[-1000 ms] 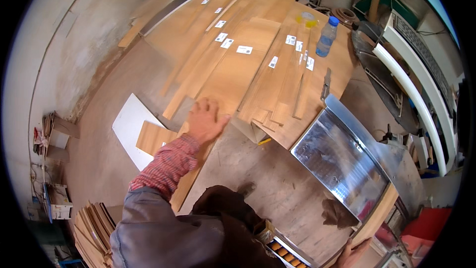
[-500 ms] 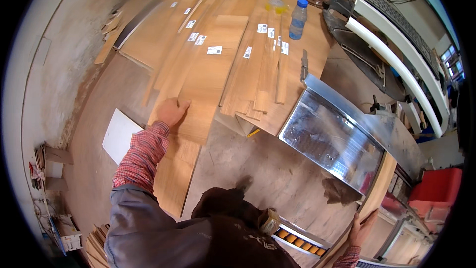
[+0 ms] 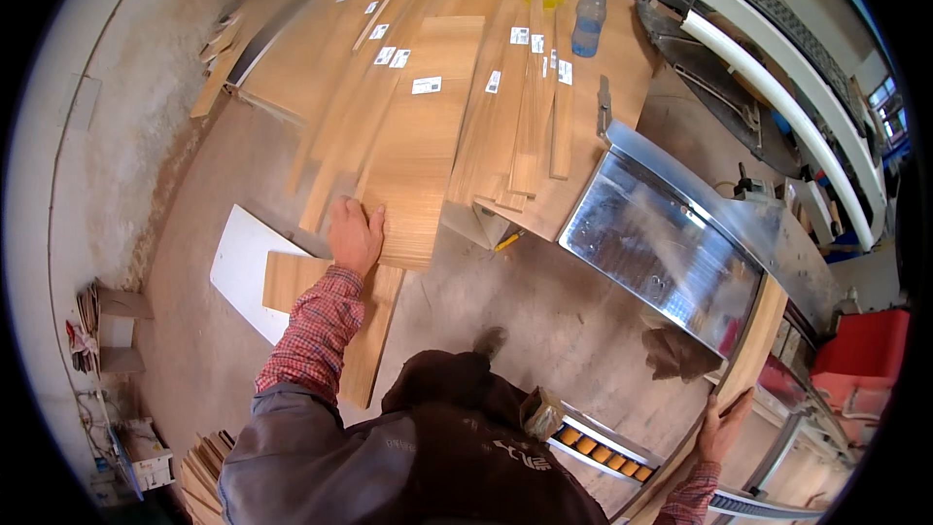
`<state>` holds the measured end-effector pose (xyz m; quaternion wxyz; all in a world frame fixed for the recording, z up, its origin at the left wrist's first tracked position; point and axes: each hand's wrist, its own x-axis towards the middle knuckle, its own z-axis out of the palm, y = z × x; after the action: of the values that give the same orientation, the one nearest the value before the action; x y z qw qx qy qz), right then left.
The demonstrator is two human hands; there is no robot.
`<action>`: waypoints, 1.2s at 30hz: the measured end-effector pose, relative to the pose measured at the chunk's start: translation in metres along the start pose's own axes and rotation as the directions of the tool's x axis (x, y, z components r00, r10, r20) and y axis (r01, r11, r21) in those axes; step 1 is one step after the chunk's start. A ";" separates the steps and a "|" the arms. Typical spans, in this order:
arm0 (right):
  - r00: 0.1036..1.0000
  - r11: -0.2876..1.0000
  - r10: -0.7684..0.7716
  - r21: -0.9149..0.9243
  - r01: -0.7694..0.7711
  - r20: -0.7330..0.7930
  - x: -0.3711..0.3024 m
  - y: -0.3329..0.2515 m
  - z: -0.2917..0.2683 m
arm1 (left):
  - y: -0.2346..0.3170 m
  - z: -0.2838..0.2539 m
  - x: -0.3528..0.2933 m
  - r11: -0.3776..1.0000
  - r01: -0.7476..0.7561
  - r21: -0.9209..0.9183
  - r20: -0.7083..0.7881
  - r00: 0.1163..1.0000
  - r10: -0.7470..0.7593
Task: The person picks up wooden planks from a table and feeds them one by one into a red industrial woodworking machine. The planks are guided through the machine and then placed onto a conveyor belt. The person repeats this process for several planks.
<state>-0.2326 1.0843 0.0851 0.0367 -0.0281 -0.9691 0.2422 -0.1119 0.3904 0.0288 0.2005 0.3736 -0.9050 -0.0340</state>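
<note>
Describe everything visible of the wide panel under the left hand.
The wide panel is flat, straight-edged and light brown, with wood-look grain. It lies face up, pointing away from the person, its near end jutting past the table over a lower board that extends further toward the person. The left hand rests at its near left corner; whether any fingers curl underneath is hidden. Its far limit is unclear among similar pieces.

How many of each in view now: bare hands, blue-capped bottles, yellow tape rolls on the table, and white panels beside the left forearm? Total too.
Bare hands: 2, the left hand and the right hand
Blue-capped bottle: 1
Yellow tape roll: 1
White panel: 1
Total: 5
</note>
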 end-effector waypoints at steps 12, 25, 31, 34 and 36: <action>0.999 1.000 -0.026 0.012 0.026 0.023 -0.004 0.005 0.004 | 0.018 -0.093 -0.099 0.989 -0.046 -0.141 0.069 0.996 0.056; 0.993 0.983 0.114 -0.144 -0.114 -0.008 0.011 -0.033 -0.008 | 0.060 0.003 -0.133 -0.752 0.413 -0.514 0.722 0.681 -0.120; 0.993 0.980 -0.040 -0.197 0.018 -0.112 0.001 -0.011 0.004 | 0.031 0.042 -0.139 -0.666 0.408 -0.624 0.655 0.738 -0.162; 0.995 0.992 -0.001 -0.127 -0.011 -0.095 0.001 -0.021 0.005 | 0.023 0.002 -0.149 -0.583 0.355 -0.731 0.508 0.853 -0.118; 0.995 0.985 0.051 -0.159 -0.065 -0.091 -0.004 -0.031 0.004 | 0.033 -0.047 -0.170 -0.483 0.364 -0.796 0.496 0.850 -0.176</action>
<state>-0.2302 1.0551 0.0962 0.0689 -0.0698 -0.9818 0.1625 -0.0070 0.5358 0.0217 0.3462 0.2646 -0.3407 -0.8331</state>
